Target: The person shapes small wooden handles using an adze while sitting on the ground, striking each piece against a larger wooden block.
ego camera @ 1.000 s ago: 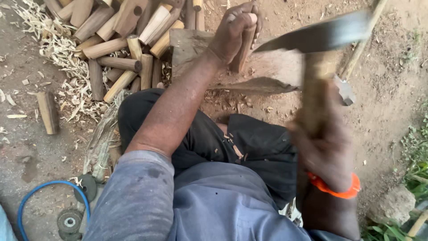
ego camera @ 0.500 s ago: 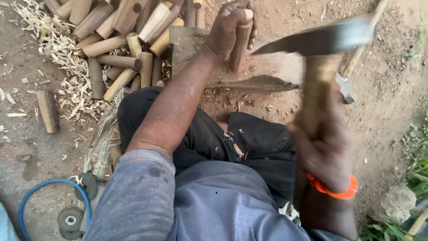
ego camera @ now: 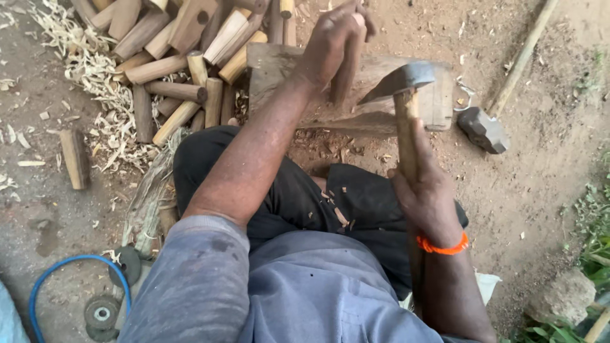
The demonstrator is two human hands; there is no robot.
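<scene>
Hatchet (ego camera: 401, 82) in my right hand (ego camera: 426, 194), gripped by its wooden handle, blade beside the stick (ego camera: 346, 73) that my left hand (ego camera: 333, 41) clasps upright on the chopping block (ego camera: 438, 98); cut sticks (ego camera: 184, 70) pile left of that block.

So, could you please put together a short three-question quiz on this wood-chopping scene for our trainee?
1. True or false: the right hand holds the hatchet by its wooden handle.
2. What does the left hand grip? A) a blue hose B) a wooden stick stood on the chopping block C) a grey stone
3. Fill in: the pile of cut wooden pegs lies on the ____ side of the block.

Key: 1 true; 2 B; 3 left.
</scene>
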